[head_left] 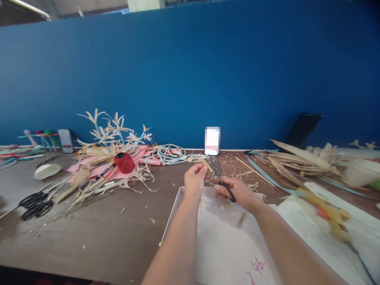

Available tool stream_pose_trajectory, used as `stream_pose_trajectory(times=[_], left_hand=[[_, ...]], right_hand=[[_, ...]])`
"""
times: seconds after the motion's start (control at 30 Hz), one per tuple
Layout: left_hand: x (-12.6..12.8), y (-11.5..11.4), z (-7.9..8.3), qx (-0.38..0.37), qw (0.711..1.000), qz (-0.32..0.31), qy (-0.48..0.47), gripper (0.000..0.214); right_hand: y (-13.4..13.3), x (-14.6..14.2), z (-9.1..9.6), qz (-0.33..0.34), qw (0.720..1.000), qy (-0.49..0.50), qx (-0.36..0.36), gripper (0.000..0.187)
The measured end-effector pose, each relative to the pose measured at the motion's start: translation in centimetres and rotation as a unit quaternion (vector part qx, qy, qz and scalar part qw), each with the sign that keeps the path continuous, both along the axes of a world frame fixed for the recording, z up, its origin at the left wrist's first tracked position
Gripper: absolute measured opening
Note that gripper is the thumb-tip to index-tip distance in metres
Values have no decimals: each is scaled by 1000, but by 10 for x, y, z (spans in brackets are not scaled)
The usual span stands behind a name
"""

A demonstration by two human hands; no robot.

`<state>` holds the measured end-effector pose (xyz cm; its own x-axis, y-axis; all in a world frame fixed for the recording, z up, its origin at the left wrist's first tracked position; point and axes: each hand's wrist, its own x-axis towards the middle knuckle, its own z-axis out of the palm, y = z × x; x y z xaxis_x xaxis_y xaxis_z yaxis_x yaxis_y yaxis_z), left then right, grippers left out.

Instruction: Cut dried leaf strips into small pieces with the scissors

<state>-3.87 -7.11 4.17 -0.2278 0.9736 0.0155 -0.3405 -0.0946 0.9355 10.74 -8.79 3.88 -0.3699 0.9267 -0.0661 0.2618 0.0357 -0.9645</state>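
Note:
My left hand (196, 179) pinches a small tan strip of dried husk (207, 164) between thumb and fingertips. Just to its right, my right hand (234, 190) grips a pair of black-handled scissors (228, 191), with the blades pointing up and away beside the strip. Whether the blades touch the strip I cannot tell. Both hands are over the far end of a shallow white box lid (225, 241), which holds a few husk scraps (242, 220) and bears pink handwriting.
To the left lie husk flowers (102, 134), a red thread spool (124, 163) and black scissors (37, 204). A lit phone (212, 140) leans against the blue partition (190, 79). At right are dried husks (314, 158), a yellow glue gun (329, 215) and papers (299, 229).

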Motion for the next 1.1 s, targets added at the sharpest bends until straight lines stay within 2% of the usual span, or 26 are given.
stream_pose_trajectory(times=[0.3,0.53,0.67,0.83,0.97,1.1], left_hand=[[1,-2,0,7,999,-31,2,26],[2,1,-6,8,996,-75,-51,30],[3,1,-6,2,997,-55,-45,29],[4,0,-3,-12,999,-40,-2,23],[9,-3,-3,-25,996,-81,15,22],[15,-9,-4,-39,989,-136,50,19]], right_hand=[[0,-2,-1,-19,1000,10,-1,51],[1,-2,-1,-44,999,15,15,49],[0,-2,-1,-51,998,25,12,48],[1,-1,0,-115,990,81,27,47],[5,3,0,-201,970,123,61,49],[9,8,-4,-222,959,163,72,48]])
